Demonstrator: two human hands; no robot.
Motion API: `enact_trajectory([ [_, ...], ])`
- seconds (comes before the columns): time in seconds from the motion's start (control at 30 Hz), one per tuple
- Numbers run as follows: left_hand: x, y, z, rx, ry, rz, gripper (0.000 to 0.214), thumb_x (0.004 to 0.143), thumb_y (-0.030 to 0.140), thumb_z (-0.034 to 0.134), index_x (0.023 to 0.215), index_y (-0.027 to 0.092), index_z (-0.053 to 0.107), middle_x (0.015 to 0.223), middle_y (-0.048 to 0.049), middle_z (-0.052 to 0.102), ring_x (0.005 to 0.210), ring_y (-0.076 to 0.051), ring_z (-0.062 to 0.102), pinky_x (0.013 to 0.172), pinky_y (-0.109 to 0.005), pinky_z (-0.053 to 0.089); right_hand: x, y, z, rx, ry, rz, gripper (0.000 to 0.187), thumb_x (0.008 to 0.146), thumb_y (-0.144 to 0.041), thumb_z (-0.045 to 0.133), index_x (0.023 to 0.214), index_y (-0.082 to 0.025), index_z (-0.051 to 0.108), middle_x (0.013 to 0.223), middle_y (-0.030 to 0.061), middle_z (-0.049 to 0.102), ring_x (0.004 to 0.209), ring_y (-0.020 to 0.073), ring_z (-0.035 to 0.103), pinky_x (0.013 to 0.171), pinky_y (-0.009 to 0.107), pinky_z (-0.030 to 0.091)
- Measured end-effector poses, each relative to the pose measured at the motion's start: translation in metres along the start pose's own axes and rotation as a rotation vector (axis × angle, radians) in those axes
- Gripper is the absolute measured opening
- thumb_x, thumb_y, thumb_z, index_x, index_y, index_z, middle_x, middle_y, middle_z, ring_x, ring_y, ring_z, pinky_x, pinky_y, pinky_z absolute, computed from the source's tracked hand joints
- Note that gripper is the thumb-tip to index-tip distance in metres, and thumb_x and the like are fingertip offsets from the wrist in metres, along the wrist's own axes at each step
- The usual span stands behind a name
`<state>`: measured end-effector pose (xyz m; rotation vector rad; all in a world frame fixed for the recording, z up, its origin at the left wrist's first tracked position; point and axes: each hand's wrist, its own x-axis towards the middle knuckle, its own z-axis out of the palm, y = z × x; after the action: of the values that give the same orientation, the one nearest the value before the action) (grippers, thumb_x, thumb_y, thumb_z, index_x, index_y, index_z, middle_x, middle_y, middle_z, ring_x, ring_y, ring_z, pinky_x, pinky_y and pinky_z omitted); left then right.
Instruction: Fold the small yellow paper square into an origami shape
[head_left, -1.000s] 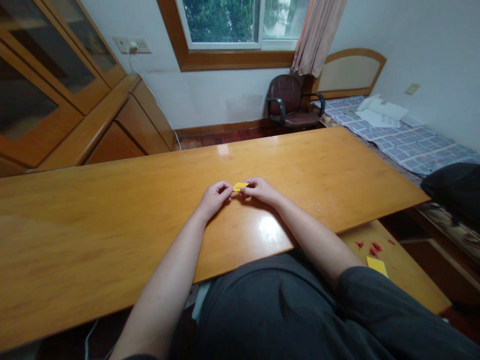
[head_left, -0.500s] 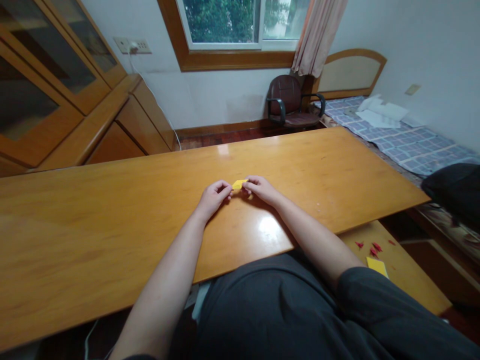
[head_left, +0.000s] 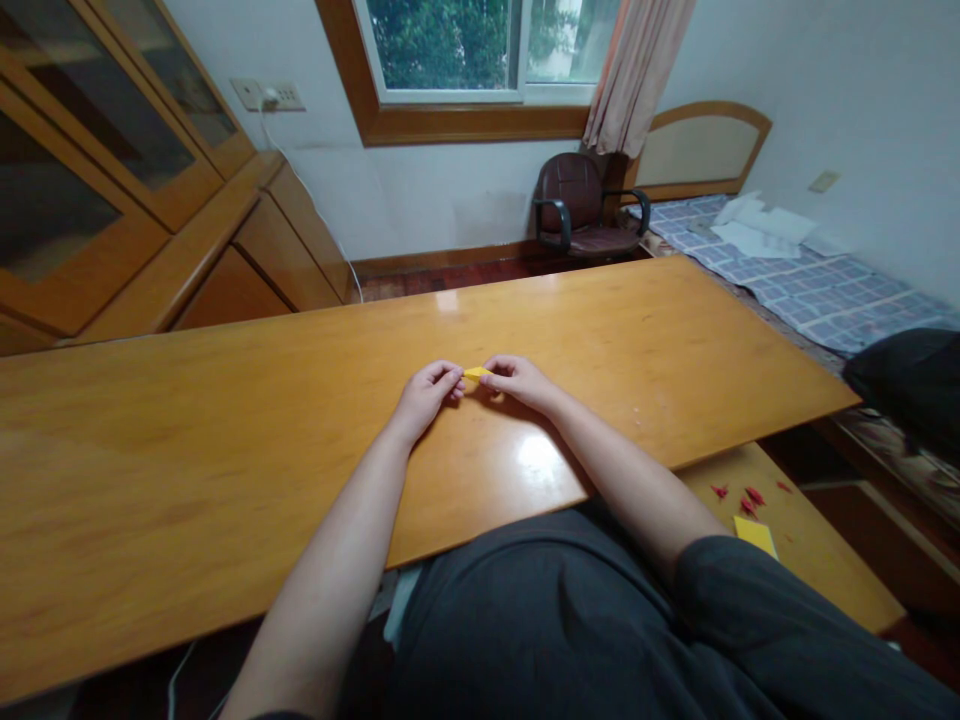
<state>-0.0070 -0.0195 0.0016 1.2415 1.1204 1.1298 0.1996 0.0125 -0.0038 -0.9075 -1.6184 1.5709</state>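
Observation:
A small folded piece of yellow paper (head_left: 475, 374) is held just above the wooden table (head_left: 247, 420), between my two hands. My left hand (head_left: 430, 395) pinches its left end with thumb and forefinger. On the other side, my right hand (head_left: 519, 381) grips the right end, thumb on the near face and fingers behind. The paper looks narrow and pointed toward the left. Its far side and the ends under my fingertips are hidden.
On a lower board (head_left: 817, 560) at the right lie several small red folded-paper pieces (head_left: 754, 496) and a yellow paper stack (head_left: 754, 536). A dark chair (head_left: 574, 205) stands beyond the table. To the right are a bed (head_left: 817, 290) and a black bag (head_left: 911, 385).
The yellow paper has turned or been folded over between my fingers and now shows a narrower, more pointed shape. My hands have barely shifted.

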Motion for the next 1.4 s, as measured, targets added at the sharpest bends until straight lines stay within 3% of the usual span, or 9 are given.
enact_trajectory([
  [0.6,0.000,0.005,0.004,0.147,-0.041,0.034,0.037,0.069,0.048,0.078,0.083,0.016,0.066,0.072,0.0000,0.065,0.064,-0.012,0.057,0.062,-0.025,0.044,0.000,-0.007,0.006,-0.311,-0.005,-0.066,0.035,0.087,-0.047,0.061,0.082,-0.013,0.068,0.069,0.0007,0.065,0.060,0.0101,0.054,0.059,0.021,0.041],
  [0.83,-0.001,0.007,0.005,0.198,-0.039,0.035,0.035,0.072,0.049,0.075,0.081,0.017,0.064,0.068,-0.0004,0.065,0.062,-0.013,0.058,0.062,-0.026,0.044,0.002,-0.006,0.004,-0.429,-0.005,-0.152,0.035,0.092,-0.044,0.056,0.082,-0.013,0.071,0.077,0.0031,0.068,0.073,0.0131,0.058,0.070,0.024,0.042],
  [1.4,-0.004,0.008,0.003,0.119,-0.057,0.028,0.034,0.070,0.045,0.078,0.086,0.017,0.066,0.074,-0.0002,0.066,0.065,-0.014,0.059,0.065,-0.027,0.046,0.002,-0.007,0.004,-0.344,0.016,-0.106,0.041,0.092,-0.051,0.053,0.079,-0.014,0.067,0.072,0.0015,0.064,0.069,0.0124,0.056,0.067,0.024,0.041],
])
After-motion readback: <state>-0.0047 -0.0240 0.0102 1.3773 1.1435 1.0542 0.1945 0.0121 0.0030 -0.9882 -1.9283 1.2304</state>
